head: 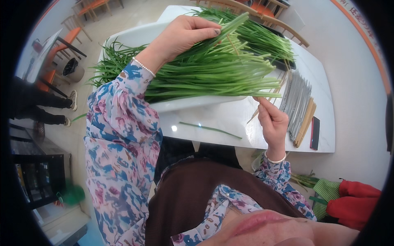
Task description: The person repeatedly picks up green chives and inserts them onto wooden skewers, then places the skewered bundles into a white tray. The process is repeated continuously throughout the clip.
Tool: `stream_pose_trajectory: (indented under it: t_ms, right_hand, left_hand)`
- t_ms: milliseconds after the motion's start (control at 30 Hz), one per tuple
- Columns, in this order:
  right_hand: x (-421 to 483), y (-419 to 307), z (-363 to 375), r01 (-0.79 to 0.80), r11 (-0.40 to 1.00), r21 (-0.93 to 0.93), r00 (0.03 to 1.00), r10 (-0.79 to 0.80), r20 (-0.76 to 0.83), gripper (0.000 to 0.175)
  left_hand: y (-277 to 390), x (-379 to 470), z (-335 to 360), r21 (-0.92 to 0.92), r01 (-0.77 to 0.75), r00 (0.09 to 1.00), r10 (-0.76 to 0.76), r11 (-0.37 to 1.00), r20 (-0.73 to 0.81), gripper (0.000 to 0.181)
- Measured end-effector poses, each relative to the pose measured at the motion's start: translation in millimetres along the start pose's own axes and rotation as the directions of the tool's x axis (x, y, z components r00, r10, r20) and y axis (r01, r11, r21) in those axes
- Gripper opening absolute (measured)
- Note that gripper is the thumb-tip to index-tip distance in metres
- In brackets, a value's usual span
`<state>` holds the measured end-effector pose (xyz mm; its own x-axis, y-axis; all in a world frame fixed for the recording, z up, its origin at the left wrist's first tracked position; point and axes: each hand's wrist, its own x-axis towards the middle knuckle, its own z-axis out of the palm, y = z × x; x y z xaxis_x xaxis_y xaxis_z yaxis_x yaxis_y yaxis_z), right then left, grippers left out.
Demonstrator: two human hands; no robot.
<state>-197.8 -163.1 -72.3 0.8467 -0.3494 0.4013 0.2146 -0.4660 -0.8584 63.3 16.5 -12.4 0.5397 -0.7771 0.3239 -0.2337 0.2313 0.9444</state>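
A large heap of green garlic chives (pixel 197 77) fills a white tub (pixel 184 104) on the white marble-look table (pixel 295 101). Above the heap's far side, my left hand (pixel 190 33) pinches a small bunch of chives by the pale stem ends. My right hand (pixel 272 118) is at the near right corner of the heap, thumb and forefinger closed at the stem ends; a thin stick seems to be between them, though its tip is hidden. Right of that hand lie metal skewers (pixel 295 101) and bamboo skewers (pixel 305 123). One loose chive (pixel 211 130) lies near the table's front edge.
A black tray (pixel 289 64) with more chives (pixel 264 37) stands at the back. A dark phone-like object with a red edge (pixel 315 133) lies at the right. Wooden chairs (pixel 72 33), a bin (pixel 74 70) and another person's legs (pixel 46 104) are to the left.
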Motion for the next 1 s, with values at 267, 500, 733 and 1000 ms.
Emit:
stream_pose_trajectory:
  t_ms: [267, 500, 733, 1000]
  right_hand:
    - [6, -6, 3, -0.006, 1.0, 0.005, 1.0, 0.006, -0.009, 0.028]
    - [5, -6, 6, -0.004, 0.999, 0.038, 1.0, 0.004, -0.009, 0.025]
    - [-4, -11, 5, -0.173, 0.971, 0.164, 0.984, 0.176, -0.002, 0.018]
    - [63, -6, 5, 0.168, 0.975, 0.145, 0.986, -0.164, -0.044, 0.016]
  left_hand:
    - [1, 2, 20, 0.238, -0.009, 0.99, -0.024, 0.971, 0.136, 0.029]
    - [1, 2, 11, 0.249, 0.042, 0.947, -0.119, 0.967, 0.299, 0.03]
    - [15, -1, 16, 0.267, 0.056, 0.902, -0.163, 0.962, 0.399, 0.034]
    - [35, 3, 4, 0.18, 0.0, 0.994, -0.019, 0.984, 0.108, 0.047]
